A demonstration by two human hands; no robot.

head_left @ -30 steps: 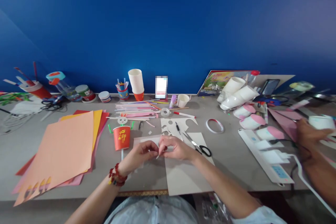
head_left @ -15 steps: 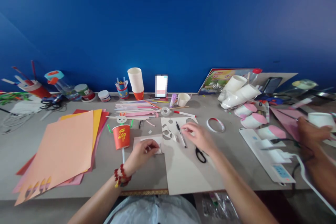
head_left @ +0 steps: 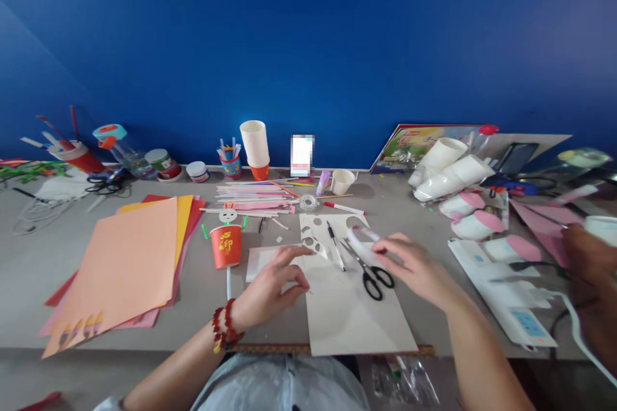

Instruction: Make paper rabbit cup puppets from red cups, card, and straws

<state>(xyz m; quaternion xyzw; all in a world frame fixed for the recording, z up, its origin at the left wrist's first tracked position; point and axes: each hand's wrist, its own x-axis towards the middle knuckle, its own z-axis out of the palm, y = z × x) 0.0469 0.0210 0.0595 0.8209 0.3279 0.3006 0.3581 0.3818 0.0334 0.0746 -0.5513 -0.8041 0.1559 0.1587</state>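
Note:
My right hand (head_left: 405, 263) grips a white and red ring of tape (head_left: 360, 245), blurred, over the right side of a white card sheet (head_left: 357, 314). Black-handled scissors (head_left: 373, 279) lie on that sheet, close to this hand, with a black-and-white pen (head_left: 336, 247) to their left. My left hand (head_left: 277, 282) hovers at the sheet's left edge, its thumb and fingers apart; no held thing shows clearly. Beneath its wrist side is a small pale paper piece (head_left: 258, 260). Left of it stands a red paper cup (head_left: 226, 247) with a rabbit face, green straw arms and a white straw below.
Coloured paper sheets (head_left: 125, 257) are stacked at left. Straws (head_left: 255, 192), clear tape (head_left: 308, 203), a glue stick (head_left: 322, 183) and a white cup (head_left: 342, 181) lie behind. On the right are a power strip (head_left: 501, 295), pink-and-white cups (head_left: 477, 225) and another person's hand (head_left: 581, 257).
My right hand has moved right and taken up the tape ring from the table. My left hand has opened its pinch and lifted from the small paper piece. The view has shifted slightly.

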